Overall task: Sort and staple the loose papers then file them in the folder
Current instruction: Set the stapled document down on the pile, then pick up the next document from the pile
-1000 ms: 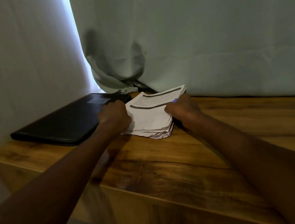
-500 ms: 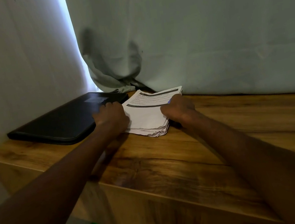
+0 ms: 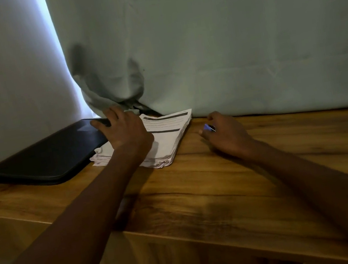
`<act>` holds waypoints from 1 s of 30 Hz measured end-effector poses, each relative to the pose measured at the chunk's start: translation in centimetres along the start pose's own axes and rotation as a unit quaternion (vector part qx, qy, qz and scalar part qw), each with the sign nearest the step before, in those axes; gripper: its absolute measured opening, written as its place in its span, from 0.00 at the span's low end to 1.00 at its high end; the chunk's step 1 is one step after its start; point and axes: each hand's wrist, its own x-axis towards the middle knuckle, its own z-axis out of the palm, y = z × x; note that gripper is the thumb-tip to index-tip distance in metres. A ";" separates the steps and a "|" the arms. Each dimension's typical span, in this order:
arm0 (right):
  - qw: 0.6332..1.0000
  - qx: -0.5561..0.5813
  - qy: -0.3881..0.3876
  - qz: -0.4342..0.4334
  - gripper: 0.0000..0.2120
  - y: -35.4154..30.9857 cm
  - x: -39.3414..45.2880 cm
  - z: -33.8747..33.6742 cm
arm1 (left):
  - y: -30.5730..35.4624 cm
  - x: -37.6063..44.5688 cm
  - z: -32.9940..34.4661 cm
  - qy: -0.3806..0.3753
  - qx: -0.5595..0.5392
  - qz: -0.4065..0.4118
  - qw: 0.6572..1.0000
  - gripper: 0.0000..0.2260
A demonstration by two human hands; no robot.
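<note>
While left hand (image 3: 125, 132) spreads fingers over folder (image 3: 40, 159) edge | right hand (image 3: 224, 132) grips small blue object (image 3: 209, 128) beside papers (image 3: 168, 132)

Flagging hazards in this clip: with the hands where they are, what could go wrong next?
1. The papers lie in an uneven stack with splayed edges; they could slide or get stapled crooked.
2. The left hand reaches across them toward the folder, so the forearm might drag the top sheets.
3. The right hand holds a small blue object, possibly the stapler; a loose hold could drop it.
</note>
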 end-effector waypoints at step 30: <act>0.993 -0.099 0.038 0.051 0.24 13.4 -5.2 -10.8 | 21.5 -8.6 -0.4 -0.125 -0.292 0.311 0.896 0.13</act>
